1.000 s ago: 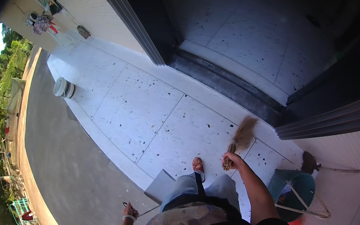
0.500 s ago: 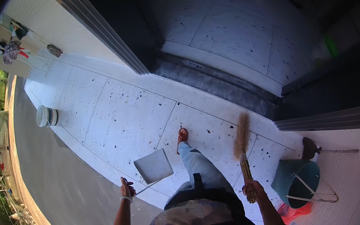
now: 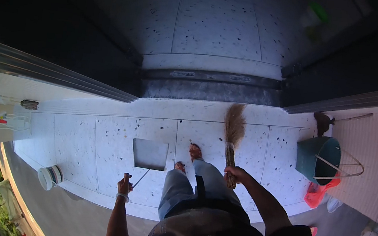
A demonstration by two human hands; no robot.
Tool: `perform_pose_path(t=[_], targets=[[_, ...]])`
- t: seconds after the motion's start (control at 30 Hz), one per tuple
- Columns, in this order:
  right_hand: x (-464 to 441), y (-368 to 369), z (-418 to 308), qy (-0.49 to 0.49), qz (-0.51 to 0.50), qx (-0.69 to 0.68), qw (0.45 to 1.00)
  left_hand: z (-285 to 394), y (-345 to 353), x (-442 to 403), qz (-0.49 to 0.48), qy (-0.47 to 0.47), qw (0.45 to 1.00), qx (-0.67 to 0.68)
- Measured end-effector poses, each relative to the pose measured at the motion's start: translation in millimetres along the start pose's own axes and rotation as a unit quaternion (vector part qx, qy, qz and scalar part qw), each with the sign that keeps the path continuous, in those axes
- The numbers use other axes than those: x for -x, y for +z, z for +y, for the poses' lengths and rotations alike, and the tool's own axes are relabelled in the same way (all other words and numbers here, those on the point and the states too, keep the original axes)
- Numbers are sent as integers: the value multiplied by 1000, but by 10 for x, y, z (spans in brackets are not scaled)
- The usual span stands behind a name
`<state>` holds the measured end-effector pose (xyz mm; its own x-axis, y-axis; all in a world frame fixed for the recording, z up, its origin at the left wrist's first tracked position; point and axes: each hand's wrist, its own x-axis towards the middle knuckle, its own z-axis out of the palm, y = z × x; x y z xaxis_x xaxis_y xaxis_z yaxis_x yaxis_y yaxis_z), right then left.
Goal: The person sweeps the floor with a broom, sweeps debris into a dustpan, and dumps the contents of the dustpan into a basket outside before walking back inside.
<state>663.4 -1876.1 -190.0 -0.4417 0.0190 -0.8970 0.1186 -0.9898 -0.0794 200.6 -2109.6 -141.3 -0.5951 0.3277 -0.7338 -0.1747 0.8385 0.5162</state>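
My right hand (image 3: 236, 174) is wrapped round the bound handle of a straw broom (image 3: 234, 129). The broom's bristles point away from me, toward the doorway. On my other side, my left hand (image 3: 124, 185) is closed on the thin handle of a grey dustpan (image 3: 150, 153), with a pale band on the wrist above it. The pan lies ahead of that hand, over the speckled tiles, left of my feet. Whether the pan touches the floor I cannot tell.
A dark door sill (image 3: 209, 92) crosses ahead, with dark door panels either side. At right stand a green bucket (image 3: 305, 157), a red plastic bag (image 3: 315, 194) and a dark brush-like tool (image 3: 322, 123). A white pail (image 3: 50, 177) is at left, by the step edge.
My view has turned and both feet now show at the doorway. The dustpan has swung round squarely ahead of my left hand. Both hands keep their hold.
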Motion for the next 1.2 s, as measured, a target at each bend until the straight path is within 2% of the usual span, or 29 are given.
perform_pose_path(t=[0.07, 0.2, 0.33, 0.43, 0.5, 0.57, 0.67, 0.77, 0.87, 1.0, 1.07, 1.17, 1.2], targets=[[192, 278, -40, 11, -5, 21, 1000, 203, -64, -321, -23, 26, 998, -51], [401, 362, 212, -43, 22, 31, 998, 556, -134, -1042, -84, 91, 980, -154], [945, 565, 437, -170, 18, -12, 985, 836, -105, -1722, -89, 205, 935, -276], [923, 800, 575, -105, 147, -9, 983, 1163, 22, -2067, -137, 225, 902, -343], [710, 867, 623, -137, 156, -63, 976, 1305, 141, -2292, -159, 228, 888, -366], [472, 976, 626, -165, 159, -121, 966, 1365, 262, -2534, -167, 272, 872, -371], [-15, 1067, 488, -153, 156, -121, 968, 1543, 418, -2728, -183, 273, 846, -419], [-445, 1345, 407, -94, 170, -124, 973, 1539, 547, -2972, -178, 303, 830, -433], [-681, 1769, 434, -61, 198, -23, 978, 1704, 630, -3032, -181, 333, 832, -405], [-874, 2189, 672, -47, 163, 65, 983, 1919, 683, -3134, -190, 338, 831, -398], [-758, 2520, 622, 13, 267, 178, 947, 2007, 724, -3130, -194, 331, 809, -446], [-916, 2376, 1157, -1, 289, 441, 850, 2017, 794, -3068, -189, 333, 812, -440], [-787, 2401, 1074, 29, 260, 409, 874, 2001, 790, -3056, -185, 340, 813, -435]])
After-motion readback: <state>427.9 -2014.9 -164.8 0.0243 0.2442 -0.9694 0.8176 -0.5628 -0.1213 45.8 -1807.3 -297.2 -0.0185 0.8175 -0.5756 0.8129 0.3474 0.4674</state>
